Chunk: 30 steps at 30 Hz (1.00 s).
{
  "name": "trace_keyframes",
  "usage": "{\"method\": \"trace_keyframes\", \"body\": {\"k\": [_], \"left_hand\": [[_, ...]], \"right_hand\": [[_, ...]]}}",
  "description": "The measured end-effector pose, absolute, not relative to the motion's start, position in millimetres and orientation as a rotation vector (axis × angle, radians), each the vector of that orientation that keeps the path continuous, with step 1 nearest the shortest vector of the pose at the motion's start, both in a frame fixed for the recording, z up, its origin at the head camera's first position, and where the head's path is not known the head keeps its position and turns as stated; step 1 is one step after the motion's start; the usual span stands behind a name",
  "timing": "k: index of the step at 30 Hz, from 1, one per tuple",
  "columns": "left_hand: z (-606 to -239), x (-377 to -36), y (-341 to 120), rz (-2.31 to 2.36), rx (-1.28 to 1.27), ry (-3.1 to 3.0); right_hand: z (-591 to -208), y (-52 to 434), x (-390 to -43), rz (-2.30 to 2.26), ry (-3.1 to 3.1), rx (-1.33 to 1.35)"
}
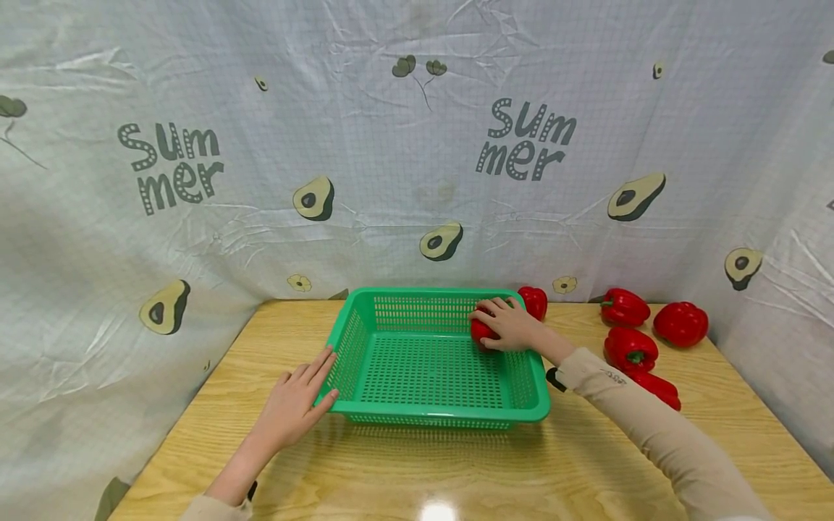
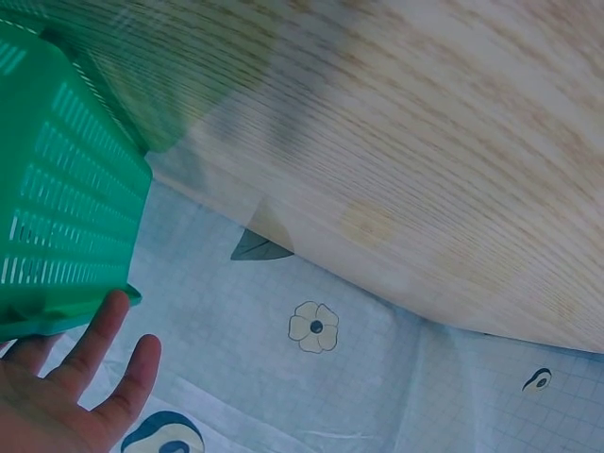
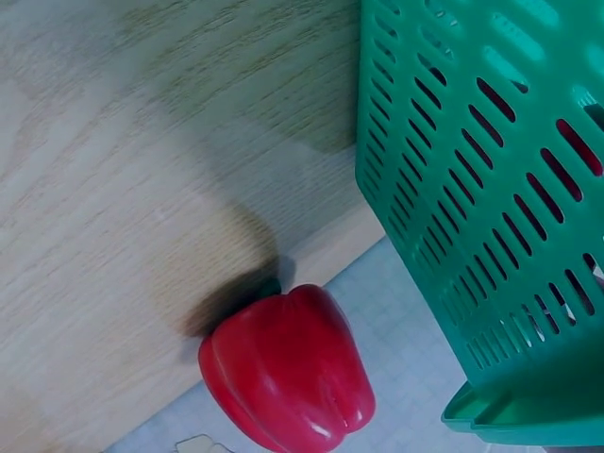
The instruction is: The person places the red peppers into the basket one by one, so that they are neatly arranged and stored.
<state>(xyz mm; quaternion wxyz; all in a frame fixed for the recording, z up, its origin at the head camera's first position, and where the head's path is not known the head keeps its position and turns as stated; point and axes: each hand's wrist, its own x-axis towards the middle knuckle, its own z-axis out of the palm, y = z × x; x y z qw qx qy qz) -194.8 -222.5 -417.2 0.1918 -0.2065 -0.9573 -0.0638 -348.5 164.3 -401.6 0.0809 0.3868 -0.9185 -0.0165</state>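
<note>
A green plastic basket (image 1: 430, 409) with slotted walls stands on the wooden table. Inside its far right corner, my right hand (image 1: 515, 329) grips a red bell pepper (image 1: 482, 331) from above, fingers curled over it. On the basket's left rim rest the straight fingers of my left hand (image 1: 293, 401), the thumb at the near left corner. In the left wrist view those fingers (image 2: 99, 349) touch the rim from outside. The right wrist view hides my right hand; the basket wall (image 3: 472, 198) fills its right side.
Just outside the basket's back right corner sits another red bell pepper (image 1: 534, 302). Several more lie to the right, among them one pepper (image 1: 630, 349) and an elongated red one (image 1: 658, 389). A printed cloth (image 1: 391, 145) hangs behind the table (image 1: 417, 470).
</note>
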Motion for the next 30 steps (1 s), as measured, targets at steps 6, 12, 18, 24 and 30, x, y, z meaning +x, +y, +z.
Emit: {"method": "trace_keyframes", "body": {"k": [6, 12, 18, 24, 30], "left_hand": [[-416.9, -195.6, -221.5, -0.180, -0.585, -2.682], [-417.5, -195.5, -221.2, -0.184, -0.594, -2.659], [-417.5, -194.5, -221.7, -0.181, -0.594, -2.655], [-417.7, -194.1, -221.7, -0.184, -0.588, -2.658], [-417.2, -194.5, -221.6, -0.191, -0.594, -2.656]], "right_hand": [[-399.2, 164.7, -346.5, -0.021, -2.778, 1.139], [-397.9, 165.7, -344.2, -0.005, -2.746, 1.107], [-394.1, 166.4, -340.6, 0.055, -2.760, 1.073], [-388.1, 170.9, -333.1, 0.077, -2.740, 1.045], [-381.9, 182.1, -327.8, 0.141, -2.701, 1.005]]}}
